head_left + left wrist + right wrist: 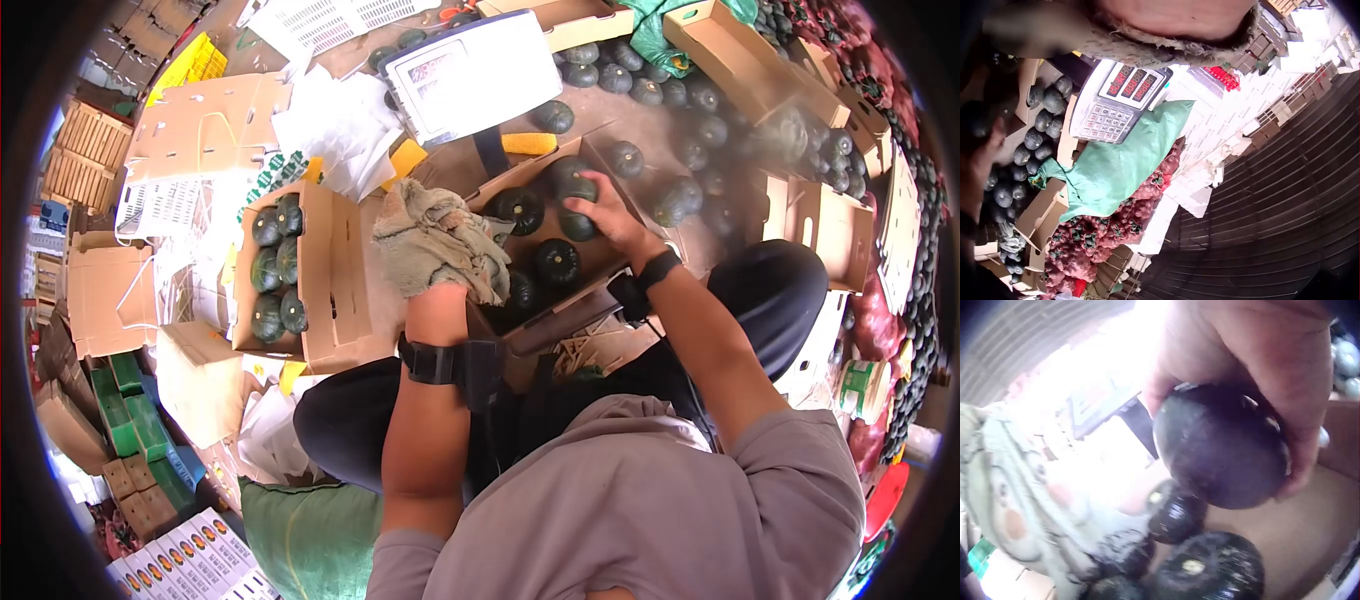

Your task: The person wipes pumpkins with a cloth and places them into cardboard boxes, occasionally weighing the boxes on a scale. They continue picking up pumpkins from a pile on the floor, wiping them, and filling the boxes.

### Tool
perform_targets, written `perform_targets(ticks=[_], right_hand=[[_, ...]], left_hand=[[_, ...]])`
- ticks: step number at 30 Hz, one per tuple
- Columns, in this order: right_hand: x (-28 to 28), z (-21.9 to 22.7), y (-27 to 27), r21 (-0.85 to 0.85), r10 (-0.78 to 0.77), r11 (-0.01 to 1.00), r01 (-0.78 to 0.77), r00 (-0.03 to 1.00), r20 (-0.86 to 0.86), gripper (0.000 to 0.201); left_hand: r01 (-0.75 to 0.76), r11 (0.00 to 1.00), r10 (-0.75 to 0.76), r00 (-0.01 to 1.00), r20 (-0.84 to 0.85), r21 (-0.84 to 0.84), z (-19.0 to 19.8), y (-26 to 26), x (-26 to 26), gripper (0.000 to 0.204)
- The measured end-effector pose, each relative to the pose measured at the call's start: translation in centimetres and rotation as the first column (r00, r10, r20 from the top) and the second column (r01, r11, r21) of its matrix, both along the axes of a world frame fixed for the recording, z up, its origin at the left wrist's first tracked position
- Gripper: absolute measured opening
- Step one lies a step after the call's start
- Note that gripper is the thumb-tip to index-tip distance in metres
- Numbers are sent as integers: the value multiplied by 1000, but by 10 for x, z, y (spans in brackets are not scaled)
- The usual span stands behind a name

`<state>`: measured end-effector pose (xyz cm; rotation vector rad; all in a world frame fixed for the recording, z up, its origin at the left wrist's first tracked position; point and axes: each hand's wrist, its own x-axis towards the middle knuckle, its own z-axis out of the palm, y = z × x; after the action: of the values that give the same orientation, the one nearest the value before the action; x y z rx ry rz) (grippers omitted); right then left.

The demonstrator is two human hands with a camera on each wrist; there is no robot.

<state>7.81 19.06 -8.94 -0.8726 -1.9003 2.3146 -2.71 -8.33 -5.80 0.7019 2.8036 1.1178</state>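
Observation:
My right hand [615,218] grips a dark green squash [573,188] over an open cardboard box [601,258]. In the right wrist view, fingers and thumb span opposite sides of this squash [1222,450]. Several more squashes, including one [519,211] with a pale stem scar, lie in the box. A crumpled greenish-grey cloth [440,235] covers my left hand [438,297] at the box's left side, hiding its fingers. The left wrist view shows skin [1179,15] above the cloth's frayed edge [1147,55].
To the left stands a second box [318,270] with squashes [266,270] packed in rows. A scale [1116,103] with red digits stands near a green sack [1129,162]. Loose squashes [646,92] cover the floor ahead. A white-lidded bin [475,75] stands beyond the box.

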Motion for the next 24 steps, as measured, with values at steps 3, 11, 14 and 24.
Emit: perform_targets(ticks=[3, 11, 14, 24], right_hand=[[-9, 85, -55, 455, 446, 858, -239, 787, -426, 62], [-20, 85, -64, 662, 37, 698, 274, 909, -416, 48], [5, 105, -99, 660, 303, 736, 154, 796, -524, 48], [-13, 104, -61, 447, 308, 889, -94, 847, -433, 42]], left_hand=[[120, 991, -130, 966, -222, -55, 45, 42, 5, 32], [402, 915, -404, 907, -116, -38, 51, 80, 39, 32], [-124, 570, -610, 598, 519, 812, 41, 79, 26, 32], [-500, 397, -601, 492, 630, 770, 60, 91, 23, 32]])
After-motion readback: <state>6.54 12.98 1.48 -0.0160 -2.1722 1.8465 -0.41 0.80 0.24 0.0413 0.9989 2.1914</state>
